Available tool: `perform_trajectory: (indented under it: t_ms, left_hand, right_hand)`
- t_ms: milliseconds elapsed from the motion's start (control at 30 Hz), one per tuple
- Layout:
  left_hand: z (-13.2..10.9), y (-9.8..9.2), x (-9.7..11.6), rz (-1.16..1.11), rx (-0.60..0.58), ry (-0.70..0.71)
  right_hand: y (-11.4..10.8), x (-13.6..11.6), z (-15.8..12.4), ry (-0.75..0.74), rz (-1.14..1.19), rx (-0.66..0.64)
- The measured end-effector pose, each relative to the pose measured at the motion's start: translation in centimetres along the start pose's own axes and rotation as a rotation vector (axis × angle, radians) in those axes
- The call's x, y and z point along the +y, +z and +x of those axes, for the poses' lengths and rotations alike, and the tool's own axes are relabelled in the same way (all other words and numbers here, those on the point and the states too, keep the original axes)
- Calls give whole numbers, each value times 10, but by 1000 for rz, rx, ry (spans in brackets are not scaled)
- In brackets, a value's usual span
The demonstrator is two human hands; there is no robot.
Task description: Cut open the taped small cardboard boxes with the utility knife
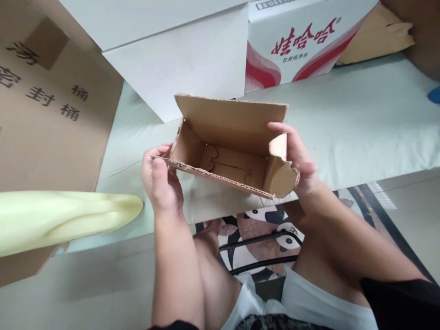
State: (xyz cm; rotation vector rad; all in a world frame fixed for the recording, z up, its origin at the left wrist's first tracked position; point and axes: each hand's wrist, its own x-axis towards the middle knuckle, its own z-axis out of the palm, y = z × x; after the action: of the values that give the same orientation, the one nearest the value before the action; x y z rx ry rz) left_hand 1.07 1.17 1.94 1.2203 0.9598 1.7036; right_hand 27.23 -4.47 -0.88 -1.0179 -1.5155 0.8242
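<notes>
Between my two hands is a small brown cardboard box (233,114), its top open toward me and nothing visible inside. Its far flap stands up, and at the right end a short curved flap sticks out. My left hand (161,181) grips the left end, thumb over the near edge and fingers behind the side. My right hand (299,153) is wrapped round the right end, with one finger reaching along the far flap; part of its grip is hidden behind the cardboard.
A pale green cloth (357,133) covers the surface below. Behind stand a white box (185,64) and a red-and-white printed carton (295,50). A large cardboard box (51,110) and a pale yellow rounded object (75,215) are at left. Flattened cardboard (374,39) lies far right.
</notes>
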Motion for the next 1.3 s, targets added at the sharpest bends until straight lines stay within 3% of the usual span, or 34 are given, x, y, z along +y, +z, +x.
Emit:
perform_trajectory:
  t_ms: [200, 367, 467, 633, 833, 1067, 1167, 1300]
  left_hand:
    - [-2, 9, 15, 146, 95, -167]
    - [-4, 15, 13, 174, 163, -178]
    - [-5, 12, 3, 142, 106, -66]
    - [-5, 4, -9, 281, 27, 150]
    - [-6, 2, -13, 372, 0, 167]
    - [-10, 7, -20, 723, -38, 332]
    - [-12, 11, -21, 757, -72, 312]
    - [-14, 9, -20, 773, -25, 328]
  right_hand:
    - [3, -4, 3, 9, -191, 38]
    - [6, -10, 6, -2, -283, -13]
    - [8, -10, 6, -10, -308, 21]
    - [14, -8, -1, -117, -213, 100]
    - [14, -7, -5, -52, -95, 41]
    - [18, -2, -8, -85, 11, 33]
    - [21, 3, -8, -123, 99, 56]
    - [20, 14, -5, -117, 87, 153]
